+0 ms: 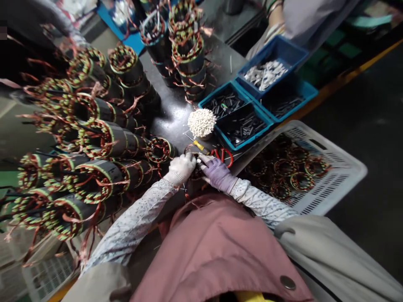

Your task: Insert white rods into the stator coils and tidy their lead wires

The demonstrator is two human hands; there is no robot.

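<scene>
My left hand (182, 168), in a white glove, is closed with its fingers curled at the near motor stator (197, 173). From the other side my right hand (218, 173), in a purple glove, has its thumb and fingers closed on the same stator. A tiny white piece (198, 160) shows between the fingertips. Both hands cover most of this stator, so the exact wire they grip is hidden. Just beyond lie a yellow-handled screwdriver (199, 145) and red-handled scissors (225, 157). Another upright stator (159, 149) with copper windings stands left of my left hand.
Stacks of wound stators (94, 140) fill the left side. A bundle of white sticks (202, 123) stands ahead. Blue bins (238, 147) hold black tubes and white pieces. A white crate (343, 184) with stators is at right. A co-worker's arm (276, 19) reaches in at the top.
</scene>
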